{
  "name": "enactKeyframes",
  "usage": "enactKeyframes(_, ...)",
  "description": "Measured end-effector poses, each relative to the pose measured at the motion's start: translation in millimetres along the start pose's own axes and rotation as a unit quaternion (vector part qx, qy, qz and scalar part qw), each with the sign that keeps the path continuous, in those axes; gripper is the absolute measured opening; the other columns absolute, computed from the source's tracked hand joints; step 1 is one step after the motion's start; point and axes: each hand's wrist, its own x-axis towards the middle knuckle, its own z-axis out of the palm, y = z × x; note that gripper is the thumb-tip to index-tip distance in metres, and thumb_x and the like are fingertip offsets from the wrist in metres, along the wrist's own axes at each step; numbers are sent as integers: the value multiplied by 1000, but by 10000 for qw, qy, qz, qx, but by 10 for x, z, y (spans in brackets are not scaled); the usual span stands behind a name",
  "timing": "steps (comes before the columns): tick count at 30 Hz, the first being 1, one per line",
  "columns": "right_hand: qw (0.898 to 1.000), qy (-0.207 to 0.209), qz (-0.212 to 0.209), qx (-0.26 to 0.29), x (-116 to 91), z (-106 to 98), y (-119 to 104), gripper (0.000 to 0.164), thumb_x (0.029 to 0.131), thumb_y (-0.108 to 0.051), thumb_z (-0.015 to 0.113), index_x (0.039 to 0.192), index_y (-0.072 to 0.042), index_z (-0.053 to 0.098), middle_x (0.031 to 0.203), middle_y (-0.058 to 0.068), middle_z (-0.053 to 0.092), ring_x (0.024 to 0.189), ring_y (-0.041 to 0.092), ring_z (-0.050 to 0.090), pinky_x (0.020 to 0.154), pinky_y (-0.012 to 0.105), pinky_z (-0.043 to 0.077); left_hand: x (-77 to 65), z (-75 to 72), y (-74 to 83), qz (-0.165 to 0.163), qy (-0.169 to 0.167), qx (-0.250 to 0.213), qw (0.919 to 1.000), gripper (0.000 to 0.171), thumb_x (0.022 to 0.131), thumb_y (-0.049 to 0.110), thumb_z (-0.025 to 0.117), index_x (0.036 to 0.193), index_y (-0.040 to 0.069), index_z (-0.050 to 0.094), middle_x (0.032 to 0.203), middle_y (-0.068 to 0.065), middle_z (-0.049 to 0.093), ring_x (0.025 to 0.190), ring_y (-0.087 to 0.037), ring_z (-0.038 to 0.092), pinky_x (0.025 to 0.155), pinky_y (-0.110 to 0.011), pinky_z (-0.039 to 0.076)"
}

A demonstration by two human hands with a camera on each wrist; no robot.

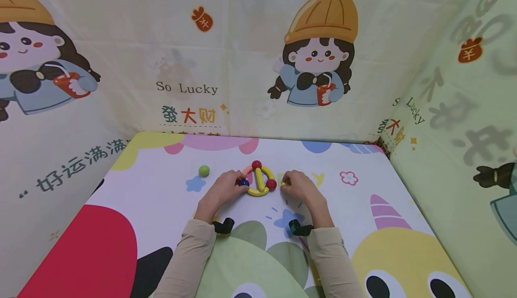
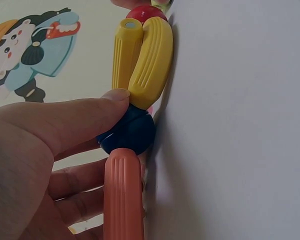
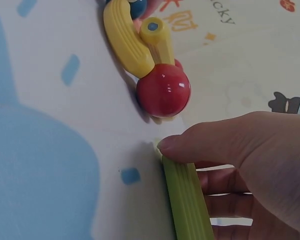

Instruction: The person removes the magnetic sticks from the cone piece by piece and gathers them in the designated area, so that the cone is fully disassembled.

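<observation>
A ring of toy building rods and balls lies on the table in the head view: a blue ball [image 1: 243,182], a red ball [image 1: 271,184] and another red ball [image 1: 256,165], joined by yellow and pink curved rods. A straight yellow rod [image 1: 260,179] runs from the far red ball across the ring, its free end raised over the near curved rod [image 2: 152,62]. My left hand [image 1: 226,186] grips the ring at the blue ball, thumb on top. Just right of the ring, my right hand [image 1: 300,186] pinches a green rod [image 3: 189,200] by its end, apart from the red ball.
A green ball [image 1: 203,171] sits on the table to the left of my left hand. The table cover [image 1: 161,217] carries printed cartoon shapes. Printed cloth walls [image 1: 242,64] stand behind the table and at the right.
</observation>
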Motion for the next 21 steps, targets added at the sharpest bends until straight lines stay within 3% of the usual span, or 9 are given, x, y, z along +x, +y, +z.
enactKeyframes(21, 9999, 5, 55, -115, -59, -76, 93, 27, 85, -20, 73, 109, -9, 70, 98, 6, 67, 85, 20, 57, 82, 39, 52, -6, 24, 6, -31, 17, -21, 10000, 41, 92, 31, 74, 127, 13, 64, 105, -6, 62, 94, -21, 54, 91, -37, 53)
